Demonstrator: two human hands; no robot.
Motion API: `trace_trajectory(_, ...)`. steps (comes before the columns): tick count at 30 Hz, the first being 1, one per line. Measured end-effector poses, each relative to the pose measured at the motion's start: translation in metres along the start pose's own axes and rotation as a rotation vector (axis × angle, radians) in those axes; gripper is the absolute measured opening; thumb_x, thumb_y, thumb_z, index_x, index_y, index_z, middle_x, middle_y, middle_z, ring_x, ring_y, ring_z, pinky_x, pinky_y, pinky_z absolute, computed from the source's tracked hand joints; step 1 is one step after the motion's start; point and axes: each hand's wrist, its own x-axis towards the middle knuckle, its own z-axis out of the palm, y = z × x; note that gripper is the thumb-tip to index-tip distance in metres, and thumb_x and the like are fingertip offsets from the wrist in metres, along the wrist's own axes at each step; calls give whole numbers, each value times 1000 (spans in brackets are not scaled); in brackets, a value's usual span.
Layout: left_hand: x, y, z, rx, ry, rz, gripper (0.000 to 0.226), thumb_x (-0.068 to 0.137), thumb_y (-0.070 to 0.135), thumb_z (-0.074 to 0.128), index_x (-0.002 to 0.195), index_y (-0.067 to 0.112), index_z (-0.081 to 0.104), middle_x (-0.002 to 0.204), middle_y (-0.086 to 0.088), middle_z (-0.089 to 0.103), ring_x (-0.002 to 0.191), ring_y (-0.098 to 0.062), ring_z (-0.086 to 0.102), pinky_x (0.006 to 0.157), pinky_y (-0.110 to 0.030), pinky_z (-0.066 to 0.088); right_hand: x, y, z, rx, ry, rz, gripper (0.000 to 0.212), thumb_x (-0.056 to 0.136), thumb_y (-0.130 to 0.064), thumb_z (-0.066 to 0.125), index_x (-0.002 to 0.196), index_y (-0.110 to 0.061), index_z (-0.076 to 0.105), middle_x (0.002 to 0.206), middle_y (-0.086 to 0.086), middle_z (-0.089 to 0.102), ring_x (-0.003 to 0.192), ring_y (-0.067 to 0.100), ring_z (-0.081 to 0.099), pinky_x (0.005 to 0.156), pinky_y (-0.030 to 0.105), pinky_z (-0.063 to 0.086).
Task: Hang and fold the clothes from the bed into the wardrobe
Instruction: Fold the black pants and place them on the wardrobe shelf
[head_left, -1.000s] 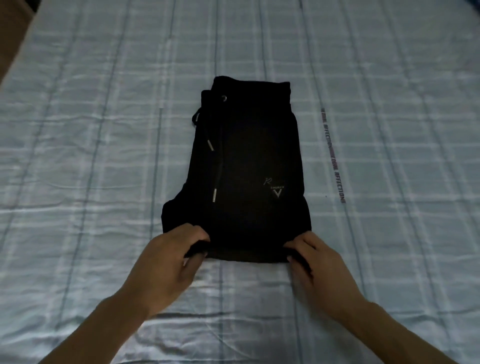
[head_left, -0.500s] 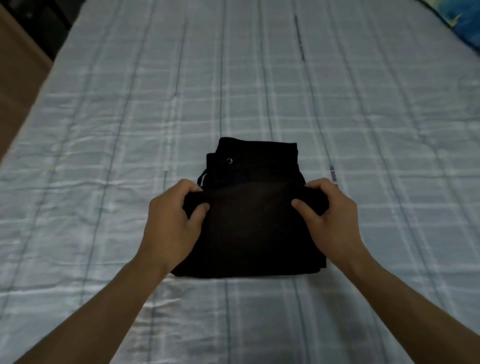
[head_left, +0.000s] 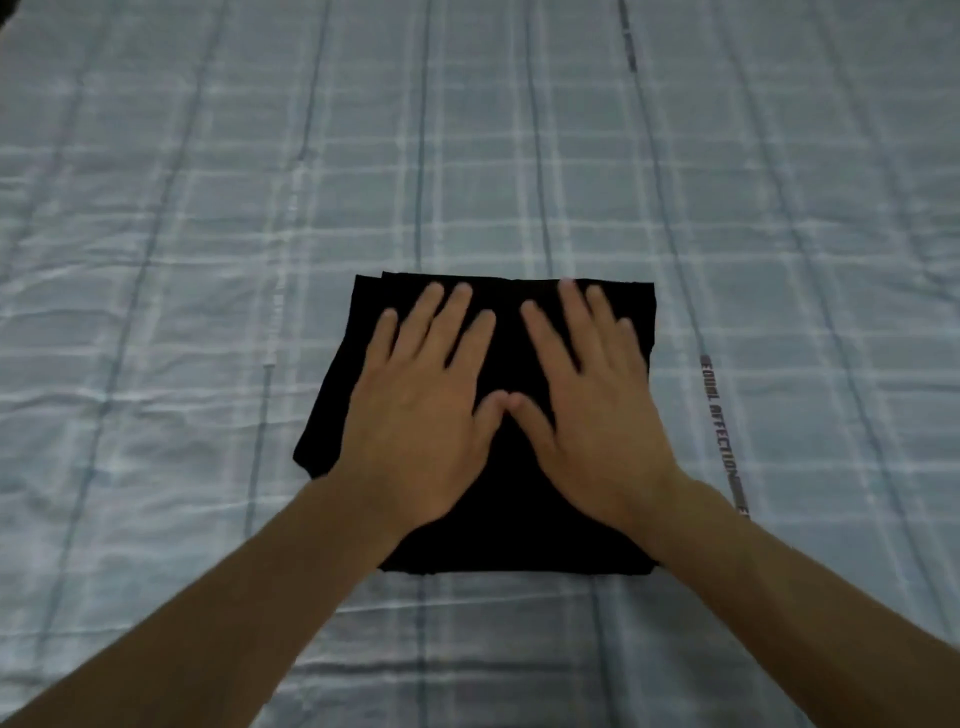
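Note:
A pair of black shorts (head_left: 511, 519) lies folded into a squarish packet in the middle of the bed. My left hand (head_left: 423, 410) rests flat on its left half, fingers straight and spread. On the right half my right hand (head_left: 587, 405) presses down the same way, thumb tips nearly touching. The waistband, drawstring and logo are hidden under the fold.
The bed is covered by a light blue checked sheet (head_left: 208, 260) with a line of printed lettering (head_left: 719, 421) just right of the shorts. No other clothes and no wardrobe are in view.
Both hands carried the lower hem of the shorts up over the waistband, let go of it, and now lie flat on the folded packet.

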Motion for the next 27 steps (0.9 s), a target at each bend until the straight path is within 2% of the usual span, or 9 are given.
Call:
trace_trajectory(2,-10,-2,18,19,-89,-2,68,100,57,13,159,22,15,167,-5,5,154,-23,-2,124,-51,8,-9,2,16,-44,-90,-21,68,101,-54,19,158,-20,10,166,9,-3,153,26,-9,124,48,0)
trace_trajectory(4,-12,-9,32,34,-109,-1,68,100,59,7,159,26,3,167,-2,-7,153,-20,-11,124,-50,3,-9,8,26,-66,-102,-16,67,102,-54,18,159,-22,4,166,7,-7,152,24,-13,124,48,0)
trace_trajectory(13,-54,-4,19,-3,-153,90,75,99,66,18,159,22,9,167,-4,-4,154,-22,-10,123,-54,6,-43,1,10,-17,-162,-80,68,101,-54,20,158,-21,4,166,7,-8,152,23,-14,124,48,4)
trace_trajectory(15,-80,-5,18,-49,-177,159,82,95,73,28,159,23,16,168,-4,1,154,-22,-5,123,-53,12,-71,-3,9,-28,-203,-129,73,99,-61,24,158,-21,8,166,9,-1,153,24,-7,124,48,8)
trace_trajectory(17,-102,-7,15,-28,-179,190,86,91,75,39,158,24,21,168,-3,6,154,-22,1,123,-49,15,-101,-5,7,-66,-237,-185,81,94,-63,43,158,-22,15,166,9,7,153,25,1,122,49,15)
trace_trajectory(20,-113,-10,12,18,-153,195,79,85,55,65,151,19,39,161,-9,29,149,-27,26,116,-49,33,-117,-1,2,-81,-200,-183,84,83,-49,70,153,-23,32,161,8,27,150,24,21,119,47,27)
trace_trajectory(22,-104,-13,9,36,-141,201,79,68,38,85,137,13,56,147,-13,50,135,-32,49,102,-48,48,-110,2,0,-86,-126,-183,75,81,-34,76,147,-20,44,152,8,44,142,26,40,114,46,36)
trace_trajectory(25,-86,-5,1,138,-181,155,78,45,19,95,118,11,68,127,-12,64,112,-35,64,78,-44,56,-95,-2,0,-134,-102,-177,70,77,-17,78,142,-16,52,139,7,57,129,29,53,103,45,46)
trace_trajectory(27,-77,4,-8,184,-188,120,69,50,8,91,114,14,68,119,-8,66,102,-31,65,69,-40,55,-86,-8,-3,-160,-71,-157,61,71,-9,79,130,-13,62,125,8,64,115,31,60,91,45,52)
